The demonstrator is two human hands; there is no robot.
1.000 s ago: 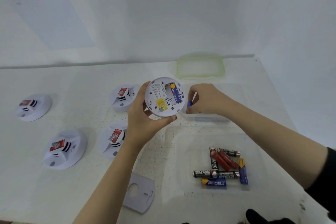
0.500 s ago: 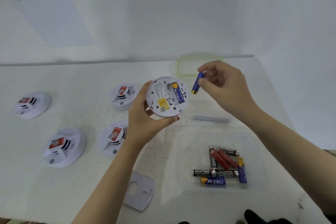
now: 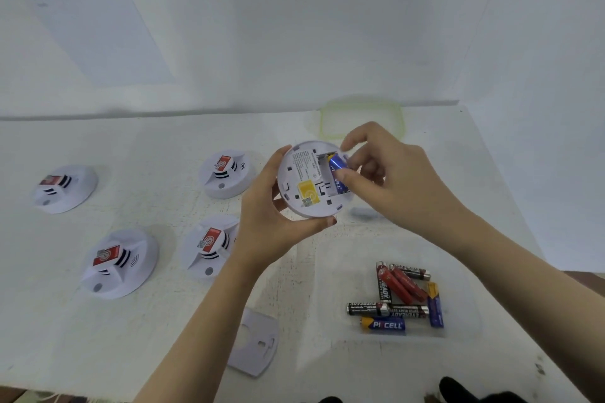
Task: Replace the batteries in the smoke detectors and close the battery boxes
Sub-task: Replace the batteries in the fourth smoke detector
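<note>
Left hand (image 3: pixel 271 226) is wrapped around the rim of the smoke detector (image 3: pixel 307 180), holding it up off the desk (image 3: pixel 163 337) with the back toward the camera. You can see the yellow sticker, and the battery box is open. Right hand (image 3: pixel 386 180) has the blue battery (image 3: pixel 337 170) pinched between thumb and forefinger. The battery is sitting in the open box, around 2 o'clock on the detector's back. Honestly can't tell if it's fully seated.

Four more units sit face-up on the desk, each with a red label:
- the top-middle detector (image 3: pixel 227 173), at 9 o'clock from the held one
- the far-left detector (image 3: pixel 65 188), way out at 9
- the detector by the wrist (image 3: pixel 211 245), at 8
- the bottom-left detector (image 3: pixel 119 263), further out at 8

A flat white cover plate (image 3: pixel 253 342) lies at 6 o'clock, near the left forearm. At 4 o'clock there's a clear tub (image 3: pixel 458 271) with loose batteries (image 3: pixel 401 286) inside, a mix of red, black and blue. A green-rimmed lid (image 3: pixel 361 118) lies at 12 o'clock by the wall. There's a sheet of paper (image 3: pixel 85 10) on the wall at about 10, text too blurry to read.
</note>
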